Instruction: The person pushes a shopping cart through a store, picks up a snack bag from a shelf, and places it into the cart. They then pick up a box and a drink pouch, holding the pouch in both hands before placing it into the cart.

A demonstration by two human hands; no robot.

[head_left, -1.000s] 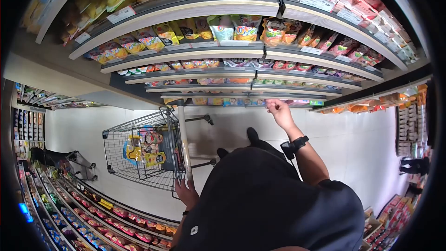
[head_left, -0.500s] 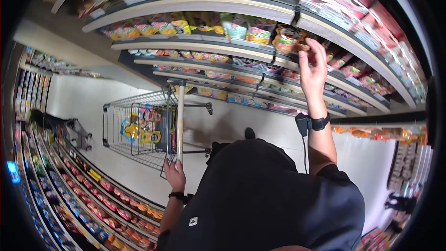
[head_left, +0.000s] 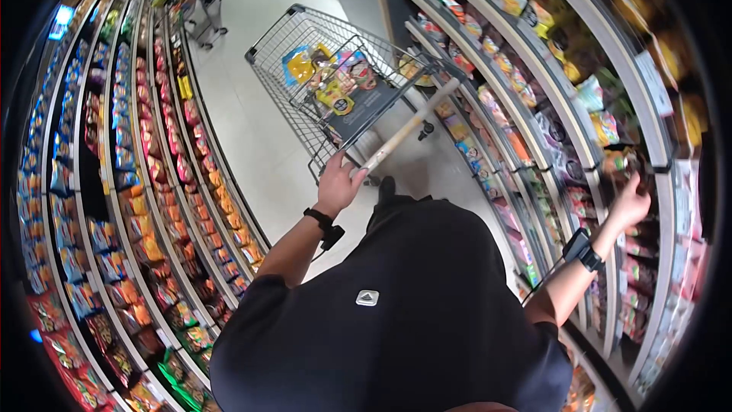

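Observation:
A wire shopping cart [head_left: 274, 69] stands ahead of me, with several bright snack bags [head_left: 335, 95] in its basket. My left hand [head_left: 338, 185] is closed around the near end of the cart's pale handle [head_left: 412, 126]. At the shelf on the right, my right hand [head_left: 630, 204] has its fingers curled at the edge of a snack packet [head_left: 619, 162]. The packet is dark and blurred, and part of my grip on it is hidden. A black band with a small device sits on each wrist.
Long shelves of colourful snack packets [head_left: 122, 214] run along the left side. More shelves [head_left: 526, 53] line the right, close to the cart. Farther up the aisle floor [head_left: 252, 107] stands another cart [head_left: 204, 19] beside a person in dark clothes.
My view has turned, so the cart now appears upper centre and the right shelf at the right edge. My right hand stays at the packet, its fingers now more curled; the left stays on the handle.

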